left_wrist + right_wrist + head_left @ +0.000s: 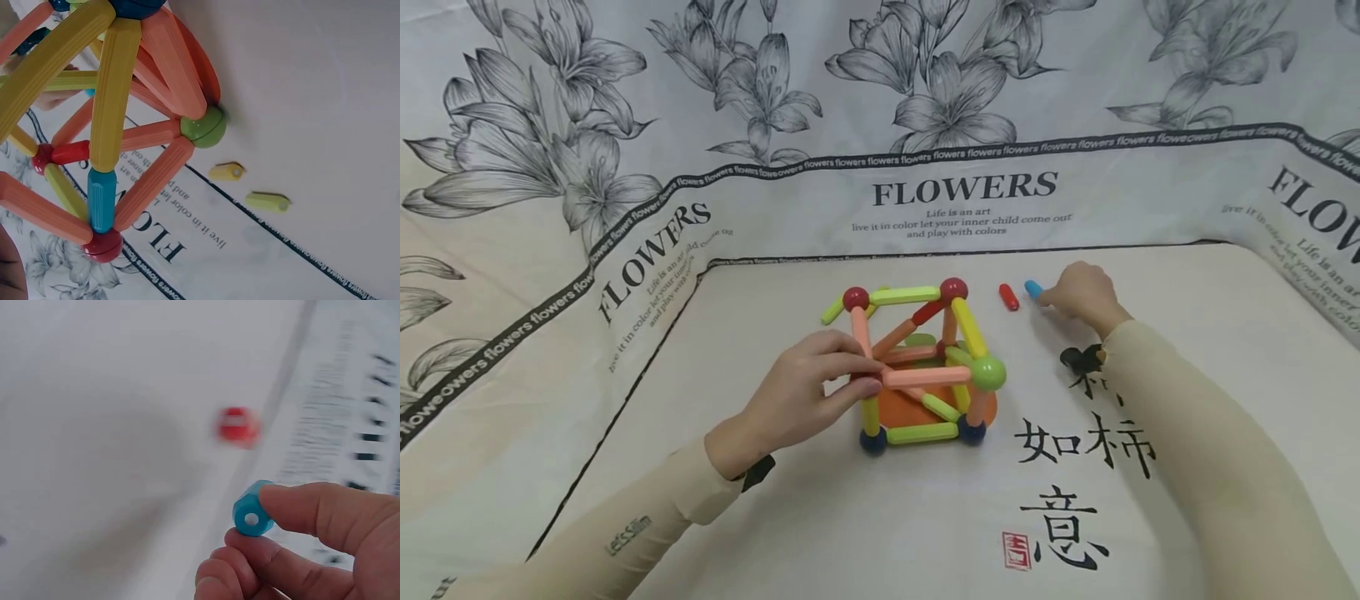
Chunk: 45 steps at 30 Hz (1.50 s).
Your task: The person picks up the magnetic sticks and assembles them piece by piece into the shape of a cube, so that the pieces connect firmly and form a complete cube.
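Observation:
A cube-like frame of magnetic sticks and balls (925, 433) stands on the table, built from pink, yellow, green and red sticks with red, green and dark blue balls. My left hand (808, 379) pinches its front upper left corner, at the end of a pink stick (928, 377). Close up in the left wrist view, a green ball (204, 127), a yellow stick (114, 94) and a short blue stick (102, 200) show in the frame. Away to the right, my right hand (1086, 296) pinches a short blue magnetic stick (251, 512) between thumb and forefinger.
A short red stick (1009, 297) lies just left of the right hand. Behind the frame lie a loose yellow-green stick (269, 201) and a yellow stick (226, 171). An orange piece (895, 408) shows inside the frame's base. The printed cloth (970, 200) rises at the back.

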Motion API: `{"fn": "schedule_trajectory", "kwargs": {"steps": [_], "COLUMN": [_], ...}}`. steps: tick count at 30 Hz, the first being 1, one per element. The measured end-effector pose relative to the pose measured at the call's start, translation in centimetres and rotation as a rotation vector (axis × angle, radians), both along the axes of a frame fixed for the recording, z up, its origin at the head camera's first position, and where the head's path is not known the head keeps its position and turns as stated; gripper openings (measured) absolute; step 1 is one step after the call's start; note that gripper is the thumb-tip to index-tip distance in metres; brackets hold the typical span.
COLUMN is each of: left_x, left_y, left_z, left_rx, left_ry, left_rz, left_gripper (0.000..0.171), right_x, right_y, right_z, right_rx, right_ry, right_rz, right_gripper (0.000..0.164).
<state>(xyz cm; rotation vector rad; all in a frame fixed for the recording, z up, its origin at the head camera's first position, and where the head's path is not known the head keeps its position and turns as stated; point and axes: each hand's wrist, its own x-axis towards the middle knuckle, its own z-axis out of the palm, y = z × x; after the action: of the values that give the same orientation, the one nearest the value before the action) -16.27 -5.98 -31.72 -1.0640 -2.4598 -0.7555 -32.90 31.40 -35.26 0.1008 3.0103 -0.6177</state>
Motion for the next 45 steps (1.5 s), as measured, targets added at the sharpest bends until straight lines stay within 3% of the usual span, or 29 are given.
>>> {"fn": "schedule_trajectory", "kwargs": {"steps": [2,4,8,11,15,18,22,27,33,41,45], "left_x": [0.1,0.2,0.3,0.4,0.2,-0.1,-0.5,-0.4,-0.2,-0.3,-0.3], "left_y": [0.0,0.0,-0.3,-0.4,-0.2,-0.3,-0.2,-0.3,-0.4,-0.3,-0.4], "left_z": [-0.1,-0.1,0.0,-0.1,-0.3,-0.3,-0.2,-0.4,-0.7,-0.7,-0.7], "left_rx": [0.000,0.005,0.037,0.077,0.094,0.092,0.090,0.097,0.117,0.121,0.122], "left_ry": [-0.014,-0.025,-0.041,-0.050,-0.045,-0.033,-0.017,-0.042,-0.039,-0.039,-0.039], "left_rz": [0.001,0.001,0.008,0.007,-0.001,0.006,0.010,0.017,0.001,-0.008,-0.003], "left_gripper": [0.020,0.020,0.021,0.021,0.019,0.019,0.020,0.020,0.021,0.021,0.021], "right_x": [2.3,5.6,13.3,17.7,20.8,21.4,20.7,19.2,18.5,18.0,17.8], "right_y": [-0.3,-1.5,-5.3,-7.8,-9.9,-11.5,-13.3,-14.1,-14.8,-15.0,-15.2], "right_z": [1.2,2.9,5.9,6.5,5.7,4.2,2.1,0.0,-1.4,-2.2,-2.5], "right_rx": [-0.054,-0.127,-0.221,-0.227,-0.186,-0.006,0.298,0.484,0.536,0.487,0.473], "right_ry": [0.094,0.209,0.445,0.592,0.670,0.714,0.743,0.713,0.743,0.822,0.812], "right_rz": [0.014,0.065,0.290,0.479,0.647,0.742,0.784,0.840,0.893,0.910,0.915], "right_gripper": [0.043,0.039,0.027,0.016,0.015,0.009,0.016,0.015,0.020,0.021,0.020]}}
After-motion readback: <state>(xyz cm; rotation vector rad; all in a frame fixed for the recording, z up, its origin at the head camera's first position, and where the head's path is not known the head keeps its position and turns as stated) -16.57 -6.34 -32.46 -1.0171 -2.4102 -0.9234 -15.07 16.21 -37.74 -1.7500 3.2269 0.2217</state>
